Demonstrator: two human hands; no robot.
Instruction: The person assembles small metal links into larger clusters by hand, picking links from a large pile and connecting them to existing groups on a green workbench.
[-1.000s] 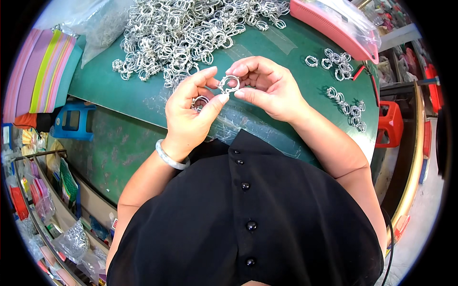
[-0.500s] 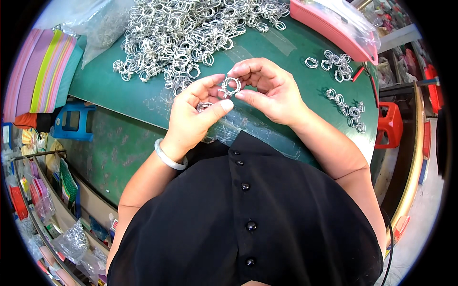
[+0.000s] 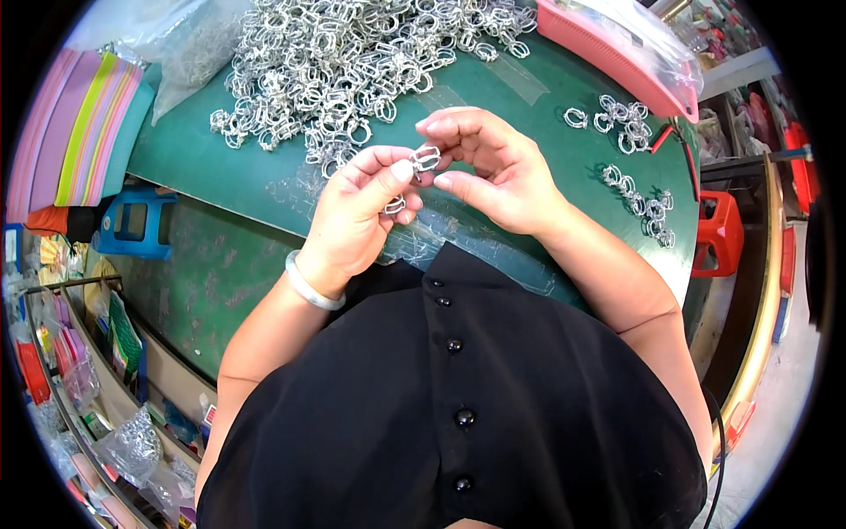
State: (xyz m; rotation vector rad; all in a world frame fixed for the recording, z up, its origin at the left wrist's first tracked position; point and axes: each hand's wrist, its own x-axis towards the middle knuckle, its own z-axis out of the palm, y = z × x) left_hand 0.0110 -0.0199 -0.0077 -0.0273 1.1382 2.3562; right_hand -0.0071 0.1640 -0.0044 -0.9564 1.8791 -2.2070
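My left hand [image 3: 357, 212] and my right hand [image 3: 493, 167] meet over the green table [image 3: 229, 167], both pinching a small silver metal buckle [image 3: 426, 159] between thumbs and fingertips. A second silver ring [image 3: 394, 206] hangs tucked in the lower fingers of my left hand. A large heap of the same silver buckles [image 3: 352, 53] lies just beyond my hands. A pale bangle [image 3: 310, 286] circles my left wrist.
Small groups of joined buckles [image 3: 630, 115] and more buckles [image 3: 648, 207] lie at the right of the table. A pink tray [image 3: 608, 53] with a clear bag sits far right. Striped coloured sheets [image 3: 84, 132] lie at left, a blue stool [image 3: 132, 234] below, red stools [image 3: 718, 234] right.
My hands have shifted slightly up the table with the buckle, and the fingers have turned it between them. The rest of the table is unchanged.
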